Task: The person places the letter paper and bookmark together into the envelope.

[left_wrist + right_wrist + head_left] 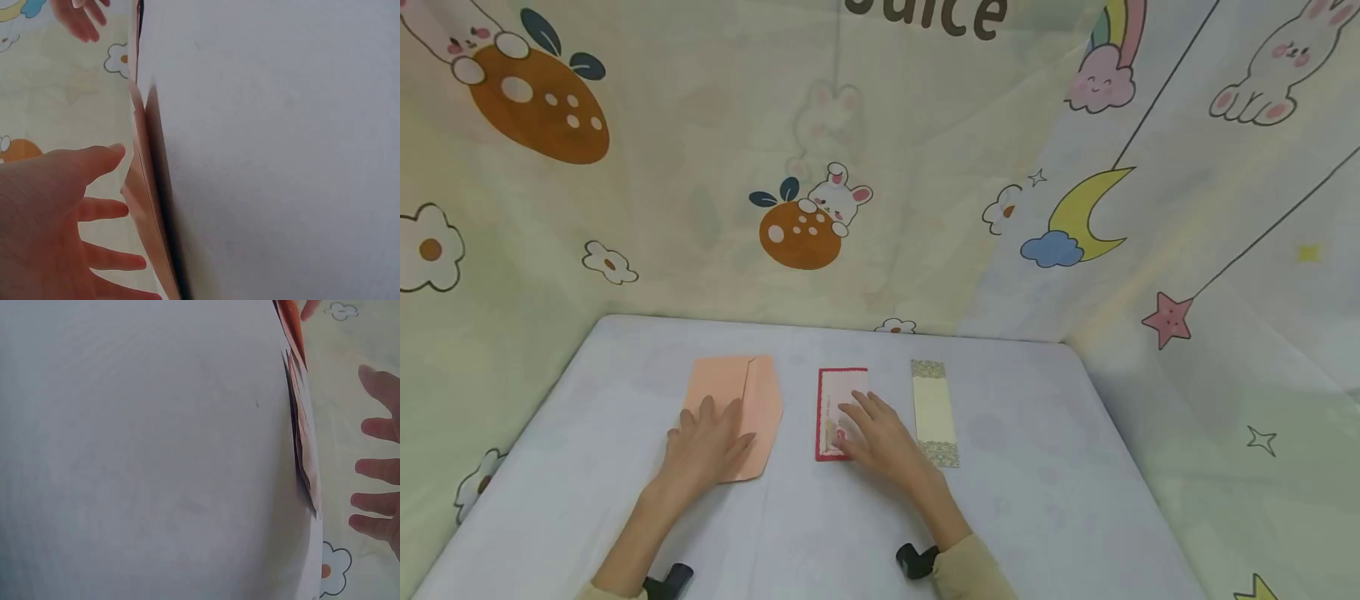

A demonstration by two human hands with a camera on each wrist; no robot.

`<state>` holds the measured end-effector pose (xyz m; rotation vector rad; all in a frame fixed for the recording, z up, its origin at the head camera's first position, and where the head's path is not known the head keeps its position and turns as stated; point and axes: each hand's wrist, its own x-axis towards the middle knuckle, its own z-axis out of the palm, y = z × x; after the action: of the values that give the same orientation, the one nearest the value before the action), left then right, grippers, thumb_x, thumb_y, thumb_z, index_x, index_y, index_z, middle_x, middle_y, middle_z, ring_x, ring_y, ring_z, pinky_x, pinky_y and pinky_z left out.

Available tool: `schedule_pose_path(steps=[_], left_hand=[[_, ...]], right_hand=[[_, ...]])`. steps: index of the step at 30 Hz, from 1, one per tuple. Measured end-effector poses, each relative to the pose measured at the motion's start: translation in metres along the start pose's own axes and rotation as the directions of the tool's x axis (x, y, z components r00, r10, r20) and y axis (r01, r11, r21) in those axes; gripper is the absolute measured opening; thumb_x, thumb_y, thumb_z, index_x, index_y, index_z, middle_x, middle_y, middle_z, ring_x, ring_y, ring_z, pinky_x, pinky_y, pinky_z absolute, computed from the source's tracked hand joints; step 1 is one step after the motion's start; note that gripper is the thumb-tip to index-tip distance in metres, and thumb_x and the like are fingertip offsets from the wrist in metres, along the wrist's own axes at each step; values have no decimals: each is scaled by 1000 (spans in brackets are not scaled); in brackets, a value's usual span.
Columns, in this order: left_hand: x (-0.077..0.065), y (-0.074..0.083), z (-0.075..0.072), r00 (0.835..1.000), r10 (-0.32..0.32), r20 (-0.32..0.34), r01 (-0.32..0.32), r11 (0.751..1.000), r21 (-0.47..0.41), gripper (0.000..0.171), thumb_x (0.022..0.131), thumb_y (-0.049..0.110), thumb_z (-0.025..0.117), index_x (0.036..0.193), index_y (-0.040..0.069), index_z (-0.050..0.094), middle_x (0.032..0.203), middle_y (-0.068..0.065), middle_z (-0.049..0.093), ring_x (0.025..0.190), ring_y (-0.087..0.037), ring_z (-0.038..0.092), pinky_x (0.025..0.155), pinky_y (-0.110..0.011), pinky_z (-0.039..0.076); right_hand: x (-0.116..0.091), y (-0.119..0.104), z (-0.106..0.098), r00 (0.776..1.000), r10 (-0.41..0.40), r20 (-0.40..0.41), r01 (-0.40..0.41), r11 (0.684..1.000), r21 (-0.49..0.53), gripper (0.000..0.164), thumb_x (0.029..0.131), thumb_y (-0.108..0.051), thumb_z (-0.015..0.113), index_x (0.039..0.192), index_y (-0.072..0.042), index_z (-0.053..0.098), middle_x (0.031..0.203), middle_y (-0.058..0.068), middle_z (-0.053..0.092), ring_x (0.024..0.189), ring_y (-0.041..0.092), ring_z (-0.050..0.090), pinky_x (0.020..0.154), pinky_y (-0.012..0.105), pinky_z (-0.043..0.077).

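Note:
A peach-coloured paper envelope [765, 417] lies on the left part of the white table, its pointed flap spread toward the right. My left hand [702, 446] is over its lower half with fingers spread; in the left wrist view the straight fingers [106, 257] are close to the envelope's edge [145, 209], and contact is hard to tell. In the middle lies a red-bordered card [842, 383] with a small printed picture. Over its right side hovers my right hand [883, 437], fingers extended, hiding part of it. The right wrist view shows these fingers [375, 469] apart from the card [303, 434].
A cream paper strip [934, 408] with glittery ends lies to the right of the card, its lower left near my right hand. The white table [1037, 500] ends at a patterned cloth backdrop [700, 208] behind and on both sides.

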<state>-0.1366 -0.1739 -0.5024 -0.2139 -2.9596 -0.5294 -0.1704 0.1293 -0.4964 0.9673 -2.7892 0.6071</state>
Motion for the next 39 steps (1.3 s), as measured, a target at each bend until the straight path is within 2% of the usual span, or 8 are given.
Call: schedule_pose_path(steps=[8, 16, 24, 31, 39], left_hand=[[-5, -2, 6, 1000, 1, 18, -1, 1000, -10, 38, 96, 23, 70, 126, 5, 56, 90, -17, 47, 66, -31, 42, 49, -38, 33], [-6, -3, 9, 999, -11, 33, 12, 1000, -17, 43, 96, 21, 67, 133, 2, 55, 95, -20, 48, 71, -35, 44, 52, -40, 35], [-7, -2, 11, 1000, -14, 26, 13, 1000, 19, 50, 96, 23, 67, 138, 1, 55, 103, -25, 49, 76, -40, 47, 54, -43, 38], [-7, -3, 11, 999, -21, 38, 19, 999, 47, 47, 95, 24, 67, 135, 3, 55, 102, -24, 49, 76, -42, 49, 56, -47, 40], [-5, -1, 8, 998, -36, 56, 34, 999, 35, 52, 97, 25, 66, 142, 1, 52, 110, -27, 50, 86, -47, 52, 59, -52, 43]], right_hand=[[8, -13, 14, 999, -6, 50, 7, 999, -32, 51, 93, -36, 76, 136, -13, 62, 150, 16, 55, 141, 41, 50, 113, 50, 42], [17, -29, 24, 993, -35, 114, 41, 998, -55, 54, 96, -44, 70, 137, -10, 62, 151, 15, 54, 142, 35, 50, 115, 43, 42], [23, -43, 30, 987, -54, 150, 62, 997, -49, 53, 98, -43, 67, 141, -12, 59, 154, 13, 51, 145, 31, 47, 115, 40, 41], [31, -53, 39, 976, -32, 214, 46, 997, -60, 55, 100, -43, 65, 146, -16, 54, 159, 8, 45, 148, 24, 44, 112, 42, 45], [41, -64, 38, 968, -113, 222, 130, 990, -62, 48, 101, -33, 65, 145, -16, 55, 161, 5, 44, 149, 20, 41, 111, 35, 45]])
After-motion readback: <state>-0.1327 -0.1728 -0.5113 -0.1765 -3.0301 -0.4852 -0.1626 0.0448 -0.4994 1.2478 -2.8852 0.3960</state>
